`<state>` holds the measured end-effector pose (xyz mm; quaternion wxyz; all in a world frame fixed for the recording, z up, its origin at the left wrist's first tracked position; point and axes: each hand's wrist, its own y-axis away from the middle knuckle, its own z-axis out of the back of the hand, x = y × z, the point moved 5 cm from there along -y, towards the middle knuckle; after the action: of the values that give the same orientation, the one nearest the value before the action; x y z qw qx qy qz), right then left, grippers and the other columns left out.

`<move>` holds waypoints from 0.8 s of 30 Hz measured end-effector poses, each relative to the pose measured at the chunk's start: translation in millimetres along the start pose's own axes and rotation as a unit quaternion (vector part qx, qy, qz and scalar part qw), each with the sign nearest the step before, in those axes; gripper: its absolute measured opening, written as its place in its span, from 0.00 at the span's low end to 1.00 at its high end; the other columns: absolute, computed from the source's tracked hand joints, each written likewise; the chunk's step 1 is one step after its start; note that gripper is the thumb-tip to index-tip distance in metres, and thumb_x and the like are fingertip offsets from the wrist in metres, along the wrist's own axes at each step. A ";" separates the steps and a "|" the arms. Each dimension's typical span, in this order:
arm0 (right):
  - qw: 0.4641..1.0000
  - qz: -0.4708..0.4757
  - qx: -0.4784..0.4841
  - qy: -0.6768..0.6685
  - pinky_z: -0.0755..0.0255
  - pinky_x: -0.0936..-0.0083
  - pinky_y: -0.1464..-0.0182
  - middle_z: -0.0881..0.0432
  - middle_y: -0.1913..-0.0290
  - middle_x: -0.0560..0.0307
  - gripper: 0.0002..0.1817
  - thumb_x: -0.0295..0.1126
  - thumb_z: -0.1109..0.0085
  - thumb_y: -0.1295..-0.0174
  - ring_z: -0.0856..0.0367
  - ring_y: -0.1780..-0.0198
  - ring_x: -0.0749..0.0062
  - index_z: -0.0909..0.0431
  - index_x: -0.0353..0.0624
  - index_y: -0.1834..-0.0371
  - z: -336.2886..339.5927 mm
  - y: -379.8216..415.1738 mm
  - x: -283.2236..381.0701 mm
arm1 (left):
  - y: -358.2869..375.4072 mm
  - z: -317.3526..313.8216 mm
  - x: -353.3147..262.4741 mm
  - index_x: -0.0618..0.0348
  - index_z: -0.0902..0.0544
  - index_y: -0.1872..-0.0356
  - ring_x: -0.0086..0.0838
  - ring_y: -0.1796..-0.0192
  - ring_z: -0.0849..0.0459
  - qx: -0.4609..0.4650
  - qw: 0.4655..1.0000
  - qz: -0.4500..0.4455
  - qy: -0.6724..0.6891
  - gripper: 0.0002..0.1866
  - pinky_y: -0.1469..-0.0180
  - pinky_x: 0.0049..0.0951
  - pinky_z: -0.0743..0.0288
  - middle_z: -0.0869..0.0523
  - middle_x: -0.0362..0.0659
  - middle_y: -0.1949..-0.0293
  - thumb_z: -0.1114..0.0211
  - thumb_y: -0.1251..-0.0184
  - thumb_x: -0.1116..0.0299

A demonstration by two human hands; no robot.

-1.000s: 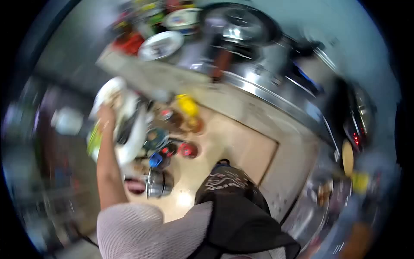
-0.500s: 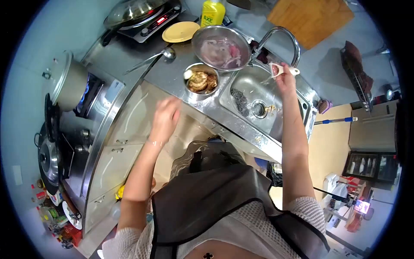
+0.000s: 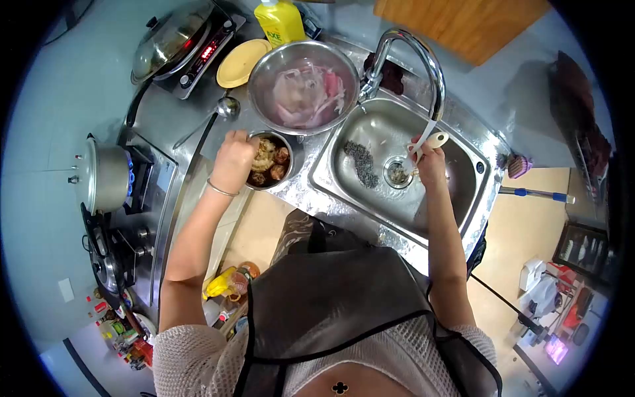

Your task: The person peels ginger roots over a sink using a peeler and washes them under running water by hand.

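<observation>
My right hand (image 3: 428,162) is closed round a white peeler-like tool (image 3: 436,140) under the running water of the curved faucet (image 3: 433,73), over the steel sink (image 3: 397,205). My left hand (image 3: 235,159) is at the left rim of a small metal bowl (image 3: 281,182) of brown food pieces, its fingers bent together over the edge; what they pinch, if anything, is hidden. Just behind that bowl stands a large steel bowl (image 3: 254,83) with pale and pink pieces in water. A dark scrubber-like heap (image 3: 361,164) lies in the sink, left of the drain.
A yellow plate (image 3: 243,63), a ladle (image 3: 228,108) and a yellow bottle (image 3: 280,23) are on the counter. An induction cooker (image 3: 205,56) with a lidded pan stands at the back left. A pot (image 3: 109,175) sits over a blue flame at the left.
My left hand has moved up to the small bowl's rim. My right hand has brought the white tool lower, under the water stream. The camera view has shifted.
</observation>
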<state>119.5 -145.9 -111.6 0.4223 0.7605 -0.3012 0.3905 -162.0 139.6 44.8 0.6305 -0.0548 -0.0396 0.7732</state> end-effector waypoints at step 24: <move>0.955 0.126 -0.122 0.240 0.32 0.83 0.61 0.21 0.64 0.59 0.14 0.27 0.41 0.48 0.24 0.65 0.78 0.25 0.33 0.59 -22.6 37.8 48.4 | -36.9 29.8 -26.8 0.62 0.24 0.62 0.33 0.68 0.19 -0.080 0.920 0.121 0.365 0.13 0.67 0.28 0.25 0.21 0.47 0.68 0.37 0.51 0.76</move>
<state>107.0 -149.8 -47.5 0.5194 0.5429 -0.3300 0.5714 -124.9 121.0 80.1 0.4967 -0.3873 0.1384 0.7643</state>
